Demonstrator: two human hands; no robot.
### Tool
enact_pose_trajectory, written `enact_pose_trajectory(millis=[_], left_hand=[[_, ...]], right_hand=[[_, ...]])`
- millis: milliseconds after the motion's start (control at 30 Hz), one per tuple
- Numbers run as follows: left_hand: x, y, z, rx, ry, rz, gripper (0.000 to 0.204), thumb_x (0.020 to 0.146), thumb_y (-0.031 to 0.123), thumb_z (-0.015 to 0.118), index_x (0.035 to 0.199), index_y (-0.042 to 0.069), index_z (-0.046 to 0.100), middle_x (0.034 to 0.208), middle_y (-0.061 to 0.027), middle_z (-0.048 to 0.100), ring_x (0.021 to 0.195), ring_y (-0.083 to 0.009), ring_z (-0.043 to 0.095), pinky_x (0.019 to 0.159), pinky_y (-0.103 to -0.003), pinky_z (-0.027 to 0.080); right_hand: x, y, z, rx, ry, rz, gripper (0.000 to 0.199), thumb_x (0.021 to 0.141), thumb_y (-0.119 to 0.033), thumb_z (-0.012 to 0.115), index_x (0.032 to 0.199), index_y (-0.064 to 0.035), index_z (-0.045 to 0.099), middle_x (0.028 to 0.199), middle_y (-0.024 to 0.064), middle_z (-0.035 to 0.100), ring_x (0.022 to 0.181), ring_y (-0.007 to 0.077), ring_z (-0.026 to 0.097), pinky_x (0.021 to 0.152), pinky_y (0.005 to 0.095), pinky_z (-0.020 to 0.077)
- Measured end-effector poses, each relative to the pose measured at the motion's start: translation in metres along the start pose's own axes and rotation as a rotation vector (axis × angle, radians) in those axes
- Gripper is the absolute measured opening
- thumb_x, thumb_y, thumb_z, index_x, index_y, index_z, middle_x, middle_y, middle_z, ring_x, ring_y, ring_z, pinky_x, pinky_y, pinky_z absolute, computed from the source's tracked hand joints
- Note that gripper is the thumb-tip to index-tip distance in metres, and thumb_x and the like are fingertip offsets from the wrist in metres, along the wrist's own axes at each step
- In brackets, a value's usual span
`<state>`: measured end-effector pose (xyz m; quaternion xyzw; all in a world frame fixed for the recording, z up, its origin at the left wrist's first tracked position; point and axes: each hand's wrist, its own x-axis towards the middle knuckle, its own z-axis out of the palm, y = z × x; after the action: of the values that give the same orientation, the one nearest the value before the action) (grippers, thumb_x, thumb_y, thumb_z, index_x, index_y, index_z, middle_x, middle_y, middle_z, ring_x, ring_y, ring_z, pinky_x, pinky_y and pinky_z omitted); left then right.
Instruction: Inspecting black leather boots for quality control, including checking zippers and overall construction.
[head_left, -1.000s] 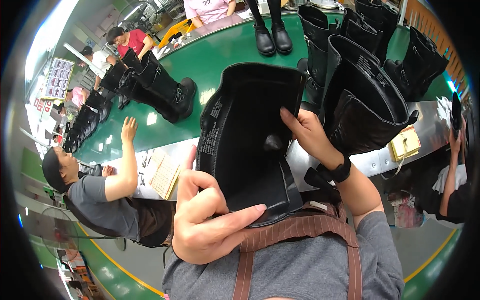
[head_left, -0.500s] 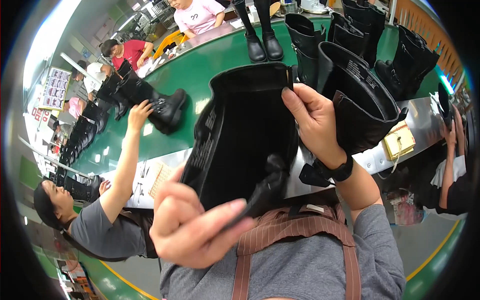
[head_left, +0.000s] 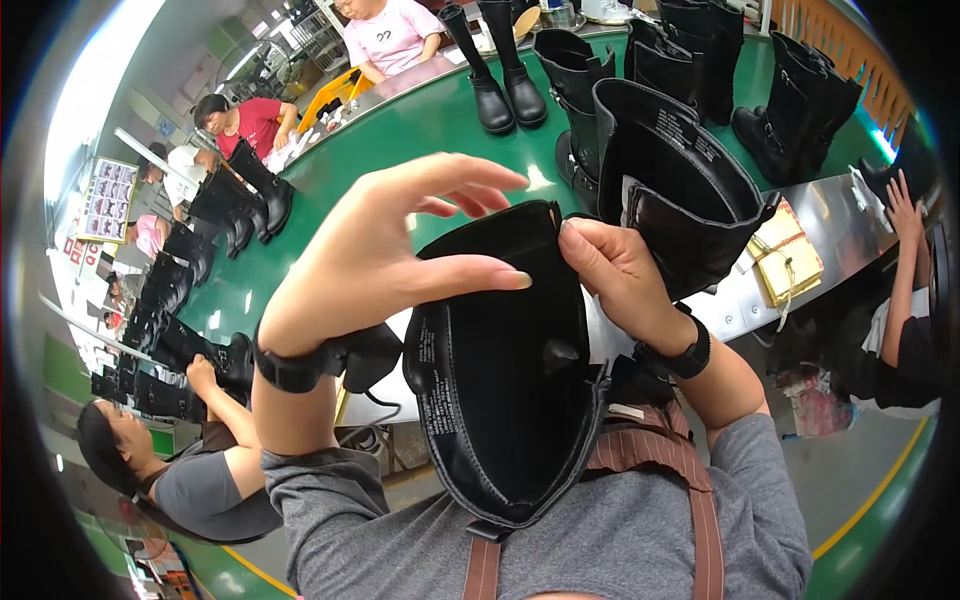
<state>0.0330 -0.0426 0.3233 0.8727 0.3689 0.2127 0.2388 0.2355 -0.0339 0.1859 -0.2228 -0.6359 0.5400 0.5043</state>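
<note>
A black tall boot point(head_left: 505, 400) is held in front of my chest, its shaft opening facing me and pale print on its inner lining. My right hand point(head_left: 620, 265) pinches the upper right edge of the shaft between thumb and fingers. Above the far rim hovers my left hand point(head_left: 400, 235), open, with thumb and fingers apart; whether the thumb touches the lining I cannot tell. Just beyond my right hand another black boot point(head_left: 735, 245) shows its wide opening. The foot of the held boot is hidden.
Several black boots point(head_left: 790, 120) stand on the green table point(head_left: 390, 140), with a thinner pair point(head_left: 505, 90) at the far edge. A yellow bundle point(head_left: 785, 255) lies on the metal ledge at right. A co-worker point(head_left: 215, 480) sits close at left; another person's hands point(head_left: 905, 225) are at far right.
My left hand has left the near rim and risen above the far one. The held boot has tilted so its opening shows more. At left, the co-worker's arm and boot have drawn back.
</note>
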Motion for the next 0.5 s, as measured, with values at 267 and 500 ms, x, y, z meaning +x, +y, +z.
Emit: enact_pose_trajectory(millis=[267,500], left_hand=[[0.016,-0.001,0.013,0.072,-0.034,-0.042,0.022,0.077,0.006,0.074,0.097,-0.001,0.067,0.081,-0.0045,0.065,0.075,-0.0105,0.056,0.073,-0.026,0.045],[0.01,-0.009,0.019,0.0,-0.017,-0.03,0.016,0.078,0.003,0.071,0.093,-0.001,0.066,0.082,-0.0053,0.064,0.077,-0.0125,0.058,0.075,-0.026,0.045]], right_hand=[[-0.006,-0.002,0.001,0.275,0.134,-0.093,0.01,0.093,-0.011,0.061,0.098,-0.0026,0.062,0.082,-0.0039,0.058,0.075,0.0009,0.051,0.066,0.0162,0.0417],[-0.01,-0.009,-0.004,0.273,0.07,-0.064,0.01,0.092,-0.011,0.062,0.095,-0.0017,0.064,0.078,-0.004,0.057,0.071,0.0011,0.051,0.064,0.016,0.0418]])
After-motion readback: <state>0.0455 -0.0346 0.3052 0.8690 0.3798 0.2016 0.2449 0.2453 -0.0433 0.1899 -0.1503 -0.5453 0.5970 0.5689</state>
